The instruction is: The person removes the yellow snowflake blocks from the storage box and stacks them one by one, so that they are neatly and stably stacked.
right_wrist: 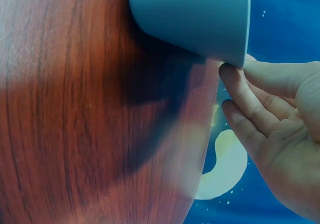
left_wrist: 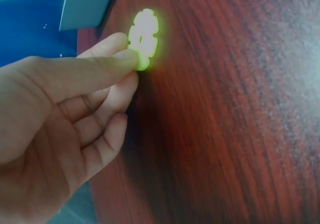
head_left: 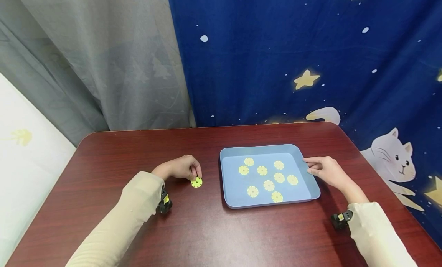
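My left hand pinches a yellow-green slotted snowflake disc between thumb and fingers, left of the tray. In the left wrist view the same disc stands edge-up from the fingertips, glowing bright, with the remaining fingers curled below. The shallow blue tray holds several pale yellow snowflake discs, spread flat and apart across its floor. At the tray's right side, my right hand grips the rim with thumb and fingertips. The right wrist view shows those fingertips at the corner of the tray wall.
A dark red wood-grain table carries everything, with rounded far corners. Behind it hang a grey curtain and a blue curtain printed with stars and a cat. Each wrist wears a small black camera.
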Demonstrator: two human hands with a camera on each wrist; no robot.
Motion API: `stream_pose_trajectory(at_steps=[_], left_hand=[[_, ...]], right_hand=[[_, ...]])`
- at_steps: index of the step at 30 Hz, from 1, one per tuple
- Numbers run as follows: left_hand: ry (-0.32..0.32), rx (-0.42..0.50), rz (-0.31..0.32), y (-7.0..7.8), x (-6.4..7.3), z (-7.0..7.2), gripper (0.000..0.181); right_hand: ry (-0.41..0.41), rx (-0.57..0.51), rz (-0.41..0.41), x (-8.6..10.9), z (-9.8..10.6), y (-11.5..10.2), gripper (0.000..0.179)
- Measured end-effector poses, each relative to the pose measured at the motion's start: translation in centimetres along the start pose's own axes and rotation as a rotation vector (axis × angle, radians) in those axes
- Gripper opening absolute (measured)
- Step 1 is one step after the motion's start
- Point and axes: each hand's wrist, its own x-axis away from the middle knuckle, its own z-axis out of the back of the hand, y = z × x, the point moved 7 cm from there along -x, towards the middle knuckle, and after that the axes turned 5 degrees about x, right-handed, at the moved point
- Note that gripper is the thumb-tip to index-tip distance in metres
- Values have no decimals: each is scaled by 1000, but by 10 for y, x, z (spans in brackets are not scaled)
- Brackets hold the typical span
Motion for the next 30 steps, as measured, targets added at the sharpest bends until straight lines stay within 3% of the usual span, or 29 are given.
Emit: stream_pose_trajectory(at_steps=[11,22,30], left_hand=[[33,-12,-43,5,-2,6,11],[68,-19,-96,32,-11,11,4],[77,-48,-150,54,-22,8,4]], right_hand=[[2,-4,1,1,-1,1,37],[7,-5,1,0,-2,2,37],[12,0,7,1,-3,2,38]])
